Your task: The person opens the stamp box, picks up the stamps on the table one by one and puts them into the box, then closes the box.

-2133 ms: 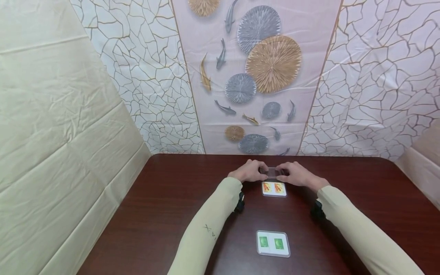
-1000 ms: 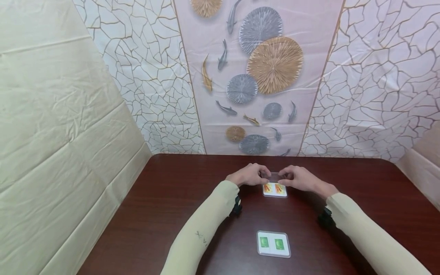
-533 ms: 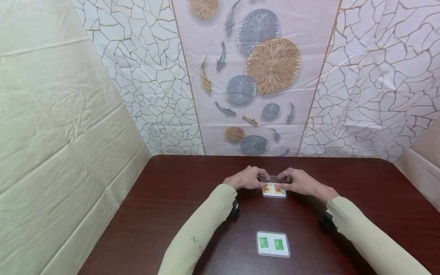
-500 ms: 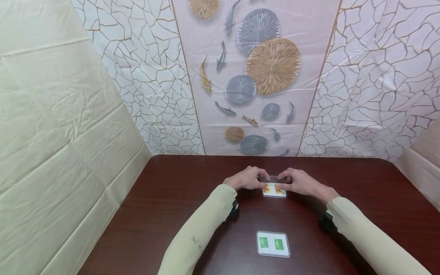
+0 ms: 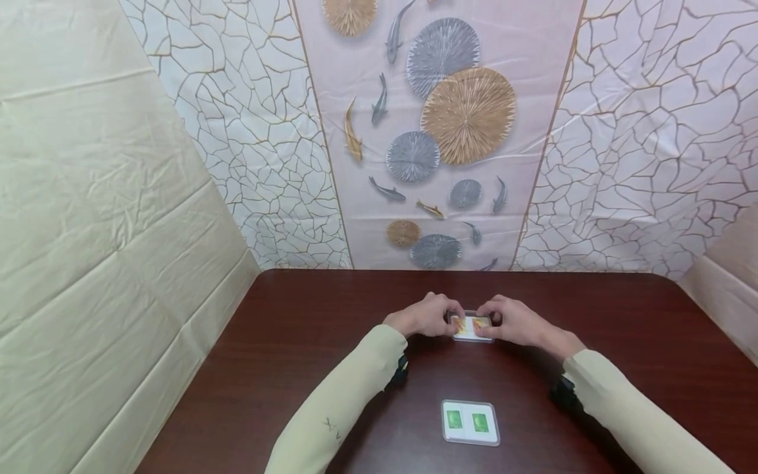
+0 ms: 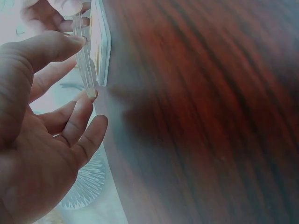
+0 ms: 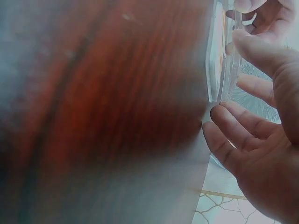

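Note:
A clear plastic cover (image 6: 84, 70) is held by both hands over a flat case (image 5: 472, 338) with two orange-and-yellow pictures on white. My left hand (image 5: 431, 315) pinches the cover's left end between thumb and fingers. At the other end, my right hand (image 5: 518, 321) grips it the same way. A narrow gap shows between cover and case in the left wrist view; in the right wrist view the cover (image 7: 230, 74) lies very close along the case (image 7: 214, 60). The fingertips partly hide the pictures in the head view.
Nearer on the dark wooden table (image 5: 320, 368) lies a similar clear-edged case (image 5: 470, 422) with two green pictures on white. A patterned cloth (image 5: 379, 243) hangs behind the table's far edge, and a beige cloth (image 5: 118, 296) hangs along the left.
Both hands have brought the clear cover from behind the orange-picture case toward the person, then lowered it over that case. The green-picture case has stayed where it was.

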The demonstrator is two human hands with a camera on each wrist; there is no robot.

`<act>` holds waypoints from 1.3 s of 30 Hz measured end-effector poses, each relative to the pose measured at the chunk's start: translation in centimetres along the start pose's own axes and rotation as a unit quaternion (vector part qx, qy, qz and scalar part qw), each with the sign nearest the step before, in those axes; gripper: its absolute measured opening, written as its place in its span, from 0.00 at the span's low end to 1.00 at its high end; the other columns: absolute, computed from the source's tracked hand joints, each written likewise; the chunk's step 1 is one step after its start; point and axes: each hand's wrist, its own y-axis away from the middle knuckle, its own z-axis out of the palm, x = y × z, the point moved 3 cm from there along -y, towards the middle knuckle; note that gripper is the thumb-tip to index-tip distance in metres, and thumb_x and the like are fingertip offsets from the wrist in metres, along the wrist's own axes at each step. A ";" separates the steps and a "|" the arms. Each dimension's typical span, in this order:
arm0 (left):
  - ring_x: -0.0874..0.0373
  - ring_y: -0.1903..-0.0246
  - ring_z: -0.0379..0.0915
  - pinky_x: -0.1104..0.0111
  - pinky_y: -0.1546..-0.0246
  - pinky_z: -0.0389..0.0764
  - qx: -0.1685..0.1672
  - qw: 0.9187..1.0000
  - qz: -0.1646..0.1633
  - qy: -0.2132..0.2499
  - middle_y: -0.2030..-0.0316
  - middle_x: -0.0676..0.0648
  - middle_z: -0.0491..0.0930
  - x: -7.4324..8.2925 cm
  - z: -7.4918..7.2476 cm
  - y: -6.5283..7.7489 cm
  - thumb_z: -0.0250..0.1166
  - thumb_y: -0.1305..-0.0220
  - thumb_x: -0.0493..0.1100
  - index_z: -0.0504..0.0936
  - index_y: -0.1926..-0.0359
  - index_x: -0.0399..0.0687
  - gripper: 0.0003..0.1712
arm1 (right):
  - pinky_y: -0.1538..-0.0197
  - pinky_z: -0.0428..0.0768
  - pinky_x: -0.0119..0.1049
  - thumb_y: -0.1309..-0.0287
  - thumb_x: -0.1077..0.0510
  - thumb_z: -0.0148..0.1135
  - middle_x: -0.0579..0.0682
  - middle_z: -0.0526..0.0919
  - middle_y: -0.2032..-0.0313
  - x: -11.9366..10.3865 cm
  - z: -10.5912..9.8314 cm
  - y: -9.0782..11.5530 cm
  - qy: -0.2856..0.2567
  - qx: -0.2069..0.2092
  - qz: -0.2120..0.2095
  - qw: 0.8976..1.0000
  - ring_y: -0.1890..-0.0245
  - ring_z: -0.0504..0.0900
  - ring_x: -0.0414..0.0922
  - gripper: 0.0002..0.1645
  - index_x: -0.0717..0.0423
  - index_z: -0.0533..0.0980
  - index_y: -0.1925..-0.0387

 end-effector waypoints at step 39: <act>0.58 0.44 0.63 0.68 0.44 0.71 -0.007 0.999 -0.017 -0.036 0.42 0.53 0.73 0.8 1.3 0.4 0.67 0.37 0.50 0.80 0.49 0.66 0.15 | 0.55 0.74 0.44 0.50 0.44 0.74 0.53 0.78 0.55 -0.5 0.6 0.8 0.029 -0.013 0.019 0.999 0.58 0.72 0.48 0.26 0.50 0.81 0.52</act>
